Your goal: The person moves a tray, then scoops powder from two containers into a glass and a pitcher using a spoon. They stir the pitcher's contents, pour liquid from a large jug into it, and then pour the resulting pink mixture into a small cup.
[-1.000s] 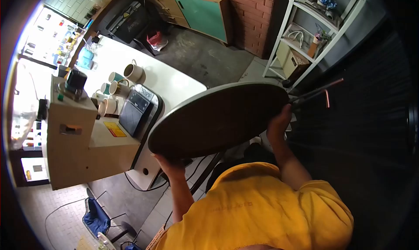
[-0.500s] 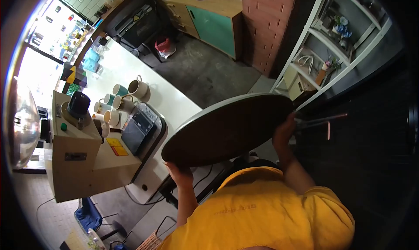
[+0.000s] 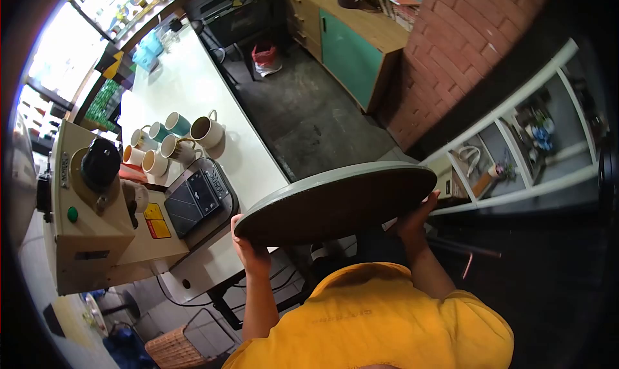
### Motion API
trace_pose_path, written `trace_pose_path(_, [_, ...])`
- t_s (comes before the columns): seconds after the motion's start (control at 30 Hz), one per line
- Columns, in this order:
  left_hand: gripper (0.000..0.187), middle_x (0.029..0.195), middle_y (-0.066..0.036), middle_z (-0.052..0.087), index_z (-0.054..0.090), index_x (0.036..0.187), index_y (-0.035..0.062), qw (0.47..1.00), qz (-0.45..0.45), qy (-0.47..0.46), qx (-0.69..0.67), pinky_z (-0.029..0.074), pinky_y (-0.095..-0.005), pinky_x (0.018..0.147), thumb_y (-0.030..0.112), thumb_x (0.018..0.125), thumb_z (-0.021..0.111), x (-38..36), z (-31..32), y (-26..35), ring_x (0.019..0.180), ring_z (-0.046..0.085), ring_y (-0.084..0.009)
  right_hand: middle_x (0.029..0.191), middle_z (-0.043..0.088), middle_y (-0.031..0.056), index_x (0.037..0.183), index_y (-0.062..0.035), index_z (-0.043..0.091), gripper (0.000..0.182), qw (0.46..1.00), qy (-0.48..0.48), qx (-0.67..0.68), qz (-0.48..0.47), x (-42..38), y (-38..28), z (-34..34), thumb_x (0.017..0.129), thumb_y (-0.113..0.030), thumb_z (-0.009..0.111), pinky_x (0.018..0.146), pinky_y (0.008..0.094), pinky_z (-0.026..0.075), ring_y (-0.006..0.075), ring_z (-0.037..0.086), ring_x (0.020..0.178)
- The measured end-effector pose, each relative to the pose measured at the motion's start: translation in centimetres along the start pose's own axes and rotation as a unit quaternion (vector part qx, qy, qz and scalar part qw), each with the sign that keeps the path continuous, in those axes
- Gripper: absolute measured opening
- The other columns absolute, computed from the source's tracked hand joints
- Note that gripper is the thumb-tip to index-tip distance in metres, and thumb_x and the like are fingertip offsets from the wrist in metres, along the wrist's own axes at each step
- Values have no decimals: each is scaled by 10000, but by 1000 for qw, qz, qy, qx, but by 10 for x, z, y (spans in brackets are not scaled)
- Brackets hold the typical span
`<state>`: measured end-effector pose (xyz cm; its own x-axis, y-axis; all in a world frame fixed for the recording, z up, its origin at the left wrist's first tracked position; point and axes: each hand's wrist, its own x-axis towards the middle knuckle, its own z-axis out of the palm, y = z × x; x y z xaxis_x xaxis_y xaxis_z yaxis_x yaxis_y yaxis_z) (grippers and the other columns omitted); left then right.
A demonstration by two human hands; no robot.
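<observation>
A large round tray [image 3: 335, 209], dark on the face turned to me with a pale rim, is held in front of my chest. My left hand [image 3: 250, 248] grips its left edge, with the thumb and part of the fingers showing. At the opposite edge my right hand [image 3: 419, 218] holds the tray, its fingers partly hidden in shadow. The tray's far side is out of sight. Just beyond my left hand, a black digital scale [image 3: 196, 198] sits on the white counter [image 3: 248, 156].
Several mugs [image 3: 206, 132] stand on the counter behind the scale. A cream-coloured machine [image 3: 97, 221] with a black knob is at the left. A green-doored cabinet [image 3: 351, 59], a brick pillar [image 3: 464, 59] and white shelving [image 3: 516, 159] lie ahead and right. A wicker basket [image 3: 174, 349] is below left.
The tray has turned closer to level in view, its right end lower than before. Both hands have stayed on it. My viewpoint has shifted, so the counter and shelves appear moved.
</observation>
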<state>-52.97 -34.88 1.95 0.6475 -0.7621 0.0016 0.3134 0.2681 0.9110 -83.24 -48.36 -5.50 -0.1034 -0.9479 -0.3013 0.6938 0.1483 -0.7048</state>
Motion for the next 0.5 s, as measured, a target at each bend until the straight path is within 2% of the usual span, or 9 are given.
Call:
trace_pose_path(0.07, [718, 972, -56, 536, 402, 1122, 17, 1000, 7, 4, 26, 414, -289, 865, 663, 826, 502, 10, 16, -13, 958, 536, -140, 1206, 553, 37, 1229, -105, 517, 643, 997, -54, 51, 30, 25, -13, 23, 936, -609, 247, 1027, 379, 318, 205, 482, 1150])
trace_pose_path(0.13, [701, 951, -57, 540, 409, 1075, 17, 999, 11, 23, 20, 412, -275, 846, 667, 827, 497, 20, 39, -27, 936, 536, -131, 1208, 553, 29, 1228, -117, 520, 642, 996, -58, 38, 61, 61, -21, 30, 932, -617, 247, 1024, 380, 319, 201, 482, 1149])
trace_pose_path(0.23, [717, 958, -55, 529, 410, 1089, 13, 996, 23, 74, 43, 409, -276, 848, 672, 821, 503, 32, 95, -38, 935, 529, -131, 1214, 550, 16, 1226, -122, 523, 639, 990, -72, 32, 115, 120, -42, 37, 932, -619, 251, 1020, 379, 322, 188, 483, 1147])
trace_pose_path(0.3, [729, 988, -62, 520, 406, 1111, 9, 994, 28, 97, 40, 405, -283, 858, 667, 816, 517, 41, 123, -49, 962, 519, -138, 1256, 517, 35, 1267, -141, 484, 623, 979, -176, -18, 101, 161, -60, 33, 911, -627, 325, 1048, 392, 305, 209, 456, 1197])
trace_pose_path(0.43, [706, 1040, -66, 519, 419, 1141, 20, 998, 25, 57, 13, 394, -290, 886, 646, 831, 515, 58, 168, -65, 1022, 506, -148, 1234, 528, 32, 1245, -142, 501, 587, 988, -121, 5, 99, 224, -80, 25, 923, -600, 325, 1036, 391, 312, 201, 461, 1183])
trace_pose_path(0.5, [685, 1050, -61, 519, 429, 1145, 25, 998, 6, 56, -4, 390, -292, 892, 635, 843, 506, 68, 191, -65, 1015, 509, -150, 1211, 542, 14, 1240, -119, 502, 526, 993, -79, 31, 81, 239, -89, 32, 973, -514, 279, 1037, 356, 308, 164, 466, 1177])
